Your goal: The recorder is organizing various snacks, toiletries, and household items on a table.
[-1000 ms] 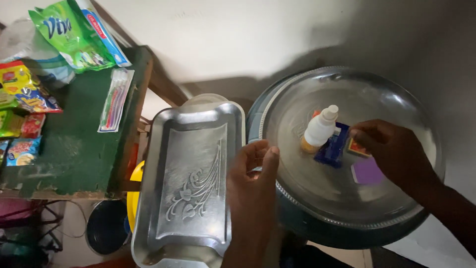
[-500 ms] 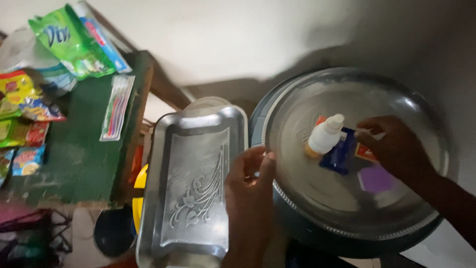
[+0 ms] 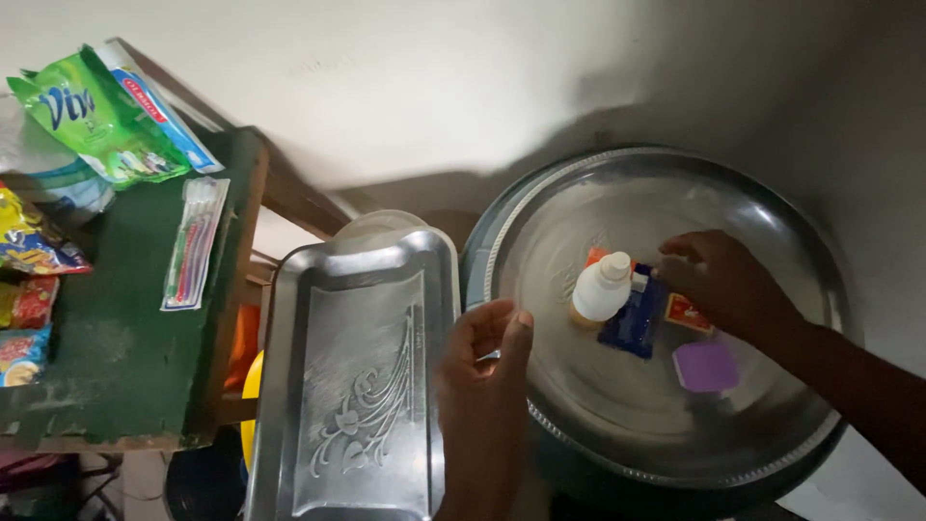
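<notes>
The left hand (image 3: 487, 386) grips the right long edge of a rectangular embossed metal tray (image 3: 352, 386). Its fingers (image 3: 482, 328) curl over the rim with the thumb (image 3: 516, 342) set against it, so the hand is clamped on the tray. The tray extends to the left of these fingers, its engraved floral face turned toward the camera.

The right hand (image 3: 728, 285) lies over a large round metal platter (image 3: 617, 425), which sits directly to the right of the left fingers, just beside the tray's edge. The right fingers (image 3: 680, 253) are bent and loosely apart, holding nothing. Their tips rest at or just above a dark blue packet (image 3: 632, 323); contact cannot be confirmed.

Just left of those fingertips stands a small white bottle (image 3: 600, 287) with an orange base, beside the blue packet. Under the heel of the right hand lies a small red and yellow box (image 3: 687, 314). Below the right hand, slightly apart from it, lies a purple square object (image 3: 706, 367).

Well to the left of the left fingers, beyond the tray, stands a green desk (image 3: 116, 367). It carries a blister pack of toothbrushes (image 3: 196, 241), a green sachet bag (image 3: 101, 121) and several colourful snack packets (image 3: 29, 289). A yellow object (image 3: 253, 386) shows partly behind the tray's left edge.
</notes>
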